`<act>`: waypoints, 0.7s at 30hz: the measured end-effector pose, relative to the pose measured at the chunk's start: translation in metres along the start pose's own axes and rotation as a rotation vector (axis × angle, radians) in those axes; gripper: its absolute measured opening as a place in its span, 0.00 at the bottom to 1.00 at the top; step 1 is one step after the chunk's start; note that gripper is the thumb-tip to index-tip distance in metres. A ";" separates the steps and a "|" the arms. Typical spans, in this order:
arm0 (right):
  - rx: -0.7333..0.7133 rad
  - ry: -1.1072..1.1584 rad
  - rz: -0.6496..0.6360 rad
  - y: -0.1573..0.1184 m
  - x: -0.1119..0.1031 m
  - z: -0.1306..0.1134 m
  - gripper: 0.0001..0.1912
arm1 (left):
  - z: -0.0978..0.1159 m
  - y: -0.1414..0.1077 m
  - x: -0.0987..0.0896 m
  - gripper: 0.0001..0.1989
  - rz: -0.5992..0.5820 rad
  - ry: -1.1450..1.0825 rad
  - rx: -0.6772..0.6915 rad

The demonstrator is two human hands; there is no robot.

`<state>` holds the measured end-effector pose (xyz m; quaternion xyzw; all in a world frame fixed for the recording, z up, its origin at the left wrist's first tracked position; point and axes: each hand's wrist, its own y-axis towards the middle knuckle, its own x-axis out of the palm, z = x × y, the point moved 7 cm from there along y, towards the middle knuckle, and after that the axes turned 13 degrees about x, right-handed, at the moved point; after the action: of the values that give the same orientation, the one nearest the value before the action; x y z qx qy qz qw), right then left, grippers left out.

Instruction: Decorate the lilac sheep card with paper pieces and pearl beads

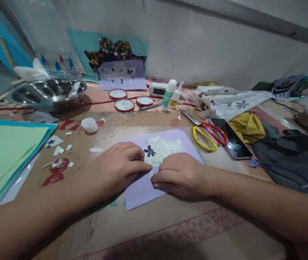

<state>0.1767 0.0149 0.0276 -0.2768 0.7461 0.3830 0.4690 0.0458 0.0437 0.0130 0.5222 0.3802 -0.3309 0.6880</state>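
Both hands (120,164) (182,175) at purple paper (143,193); "LOOK" on clear plastic bag (59,47).

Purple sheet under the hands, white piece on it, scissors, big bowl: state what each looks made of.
Purple sheet: matte paper or thin card, by its flat, straight edges.
White piece: perhaps thin printed cloth, matte and wrinkled.
Scissors: grey metal blades with a sheen; smooth, glossy red and yellow handles, likely plastic.
Bowl: polished metal, likely stainless steel, from its mirror-like highlights.
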 end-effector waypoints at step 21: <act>0.685 0.680 0.007 0.004 -0.005 0.060 0.22 | 0.032 0.006 -0.005 0.18 -0.212 -0.023 0.154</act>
<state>0.2052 0.0669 0.0175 -0.2134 0.9413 0.0049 0.2615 0.0543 0.0142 0.0250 0.5265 0.3985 -0.4361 0.6114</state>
